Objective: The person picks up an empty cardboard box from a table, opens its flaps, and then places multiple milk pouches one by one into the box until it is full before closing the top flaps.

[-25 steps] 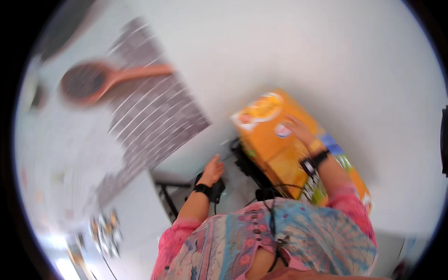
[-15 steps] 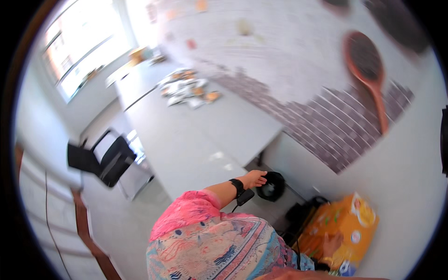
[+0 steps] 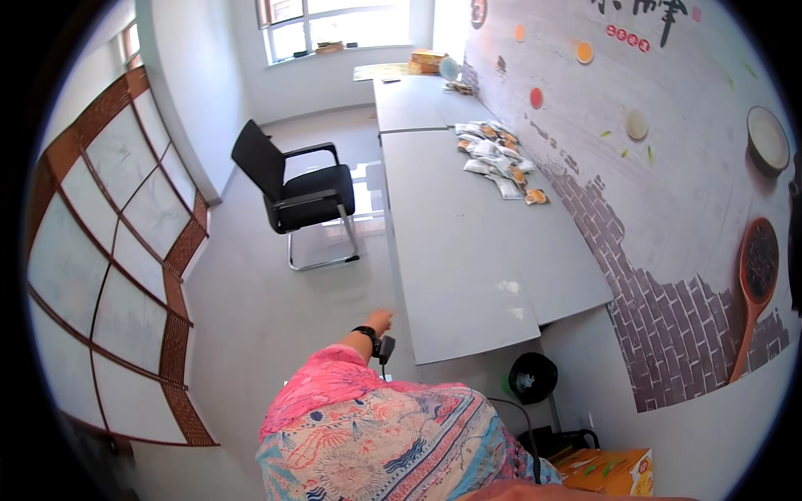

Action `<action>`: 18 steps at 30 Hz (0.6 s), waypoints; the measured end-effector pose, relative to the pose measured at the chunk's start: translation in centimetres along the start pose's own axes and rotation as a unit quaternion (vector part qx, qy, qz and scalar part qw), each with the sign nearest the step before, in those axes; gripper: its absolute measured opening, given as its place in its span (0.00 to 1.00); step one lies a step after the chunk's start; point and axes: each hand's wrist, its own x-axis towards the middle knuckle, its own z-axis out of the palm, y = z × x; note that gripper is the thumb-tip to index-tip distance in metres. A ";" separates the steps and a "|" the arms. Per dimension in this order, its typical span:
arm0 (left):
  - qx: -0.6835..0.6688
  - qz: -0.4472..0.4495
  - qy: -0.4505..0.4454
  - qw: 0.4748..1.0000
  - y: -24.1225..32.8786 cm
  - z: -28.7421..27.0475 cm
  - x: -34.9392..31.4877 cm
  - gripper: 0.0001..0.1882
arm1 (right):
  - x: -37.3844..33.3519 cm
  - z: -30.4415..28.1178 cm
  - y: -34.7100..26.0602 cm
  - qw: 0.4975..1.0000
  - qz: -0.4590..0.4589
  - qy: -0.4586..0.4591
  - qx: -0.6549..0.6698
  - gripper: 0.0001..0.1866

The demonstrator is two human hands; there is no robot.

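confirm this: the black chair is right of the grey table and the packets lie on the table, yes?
Not quite: in the head view, the black chair is left of the grey table; the packets do lie on the table.

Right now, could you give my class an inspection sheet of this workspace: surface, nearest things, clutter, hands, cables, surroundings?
Surface: pale table, glossy at its near end.
Nearest things: orange carton, partly out of view; black bin with something pale inside.
Clutter: loosely piled packets on the table's wall side.
Hands: left hand beside the table, nothing seen in it; right hand not in view.
Cables: black cable below the wrist-worn device; another cable along the patterned clothing.
Surroundings: black chair, window, mural wall.
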 end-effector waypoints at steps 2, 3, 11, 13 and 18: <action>0.378 0.049 -0.084 0.921 -2.6 0.0 -3.3 0.14 | -0.9 -0.4 2.1 0.997 0.045 0.008 -0.067 0.38; 0.448 0.034 -0.081 0.890 -5.3 -1.9 -5.5 0.18 | -1.0 0.1 1.3 0.995 0.048 0.001 -0.085 0.37; 0.490 -0.030 -0.133 0.861 -10.9 -7.3 -16.4 0.12 | -1.1 -2.0 1.7 0.994 0.111 0.015 0.003 0.36; 0.461 -0.009 -0.115 0.880 -12.2 -8.5 -17.3 0.11 | -2.9 -8.9 -0.4 0.992 0.111 -0.063 0.010 0.37; 0.374 -0.046 -0.065 0.924 -19.6 -12.5 -19.6 0.12 | -2.6 -6.9 -2.7 0.998 0.050 -0.034 0.021 0.36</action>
